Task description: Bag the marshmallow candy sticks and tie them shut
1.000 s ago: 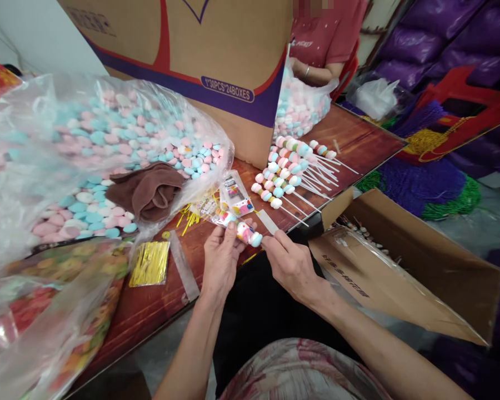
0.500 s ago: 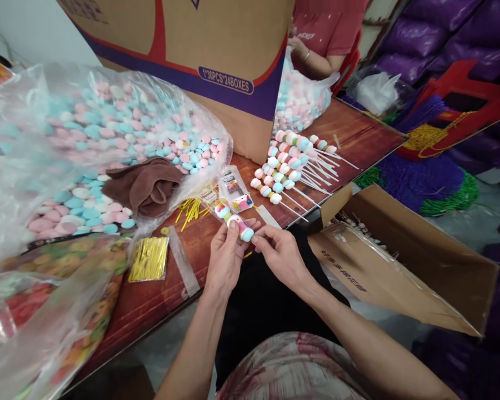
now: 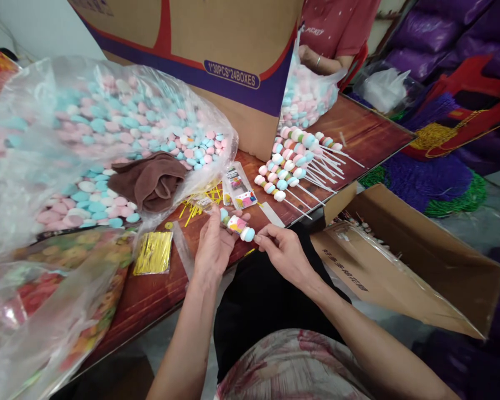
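skewers point(image 3: 294, 166) right of cloth point(image 3: 150, 180)

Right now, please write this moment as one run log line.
left hand: holds marshmallow skewer | right hand: fingers pinch its stick end | beside: finished skewers, gold twist ties on table

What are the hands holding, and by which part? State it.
A marshmallow skewer: left hand grips the marshmallow end, right hand pinches the stick end.
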`<state>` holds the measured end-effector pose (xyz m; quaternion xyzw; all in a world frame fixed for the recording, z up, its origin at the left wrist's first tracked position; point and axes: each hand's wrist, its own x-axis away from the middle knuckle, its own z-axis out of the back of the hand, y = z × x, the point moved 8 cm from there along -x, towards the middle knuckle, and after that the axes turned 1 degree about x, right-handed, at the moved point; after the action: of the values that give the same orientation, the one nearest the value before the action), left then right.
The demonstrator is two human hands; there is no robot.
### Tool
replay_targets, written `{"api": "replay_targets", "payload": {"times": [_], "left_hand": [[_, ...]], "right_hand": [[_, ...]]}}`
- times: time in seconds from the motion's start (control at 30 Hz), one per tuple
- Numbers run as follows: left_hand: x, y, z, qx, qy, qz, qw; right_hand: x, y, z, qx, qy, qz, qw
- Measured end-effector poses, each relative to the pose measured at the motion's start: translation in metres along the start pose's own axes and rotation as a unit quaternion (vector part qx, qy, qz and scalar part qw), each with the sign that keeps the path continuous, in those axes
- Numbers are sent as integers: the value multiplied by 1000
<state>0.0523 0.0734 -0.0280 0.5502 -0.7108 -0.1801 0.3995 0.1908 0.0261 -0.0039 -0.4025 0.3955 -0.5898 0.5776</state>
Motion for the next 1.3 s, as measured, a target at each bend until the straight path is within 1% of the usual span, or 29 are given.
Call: {"api": "replay_targets", "payload": {"times": [0.1, 0.17, 0.23, 0.33, 0.47, 0.53, 0.6, 0.63, 0.7, 0.77, 0.83, 0.93, 1.0, 1.07, 1.13, 1.2, 1.23, 1.27, 1.3], "left_hand": [[2, 1, -1, -20, -13, 5, 1000], [3, 1, 0, -31, -16, 15, 999], [3, 0, 3, -42, -12, 33, 999], [2, -2, 6, -52, -15, 53, 997], [1, -5, 4, -47, -32, 40, 998], [2, -9, 2, -39, -36, 29, 998], [4, -12, 2, -33, -38, 19, 999], [5, -12, 2, -30, -37, 15, 999], [6, -13, 2, -24, -35, 10, 999], [6, -11, 2, -12, -34, 7, 999], [4, -9, 3, 2, -31, 3, 1000], [0, -5, 4, 19, -24, -11, 999], [-1, -5, 2, 22, -27, -13, 999], [0, -6, 0, 20, -36, -10, 999], [1, -7, -2, 16, -45, -8, 999], [3, -8, -4, 12, -54, -8, 998], [4, -9, -4, 10, -58, -7, 998], [4, -10, -5, 8, -63, -5, 998], [4, -11, -5, 5, -69, -4, 998]], "right_hand": [[-1, -15, 3, 81, -1, 74, 994], [0, -25, 6, 136, 2, 126, 983], [0, -30, 8, 187, 3, 161, 969], [2, -33, 6, 271, 12, 188, 944], [9, -32, -5, 369, 64, 200, 905], [11, -31, -11, 388, 88, 200, 895], [12, -31, -18, 390, 95, 200, 894], [11, -31, -19, 381, 93, 197, 898], [8, -30, -19, 331, 82, 182, 922], [5, -29, -13, 242, 65, 161, 955], [2, -27, -6, 153, 45, 134, 978], [-2, -17, 0, 62, 16, 65, 996], [-5, -8, 0, 3, -3, 9, 1000], [-6, 0, -3, -70, -22, -43, 996], [-7, 6, -8, -150, -40, -97, 983], [-7, 11, -14, -213, -61, -151, 963], [-7, 12, -16, -228, -69, -170, 956], [-8, 13, -17, -228, -70, -176, 955], [-9, 12, -16, -211, -65, -167, 961]]}}
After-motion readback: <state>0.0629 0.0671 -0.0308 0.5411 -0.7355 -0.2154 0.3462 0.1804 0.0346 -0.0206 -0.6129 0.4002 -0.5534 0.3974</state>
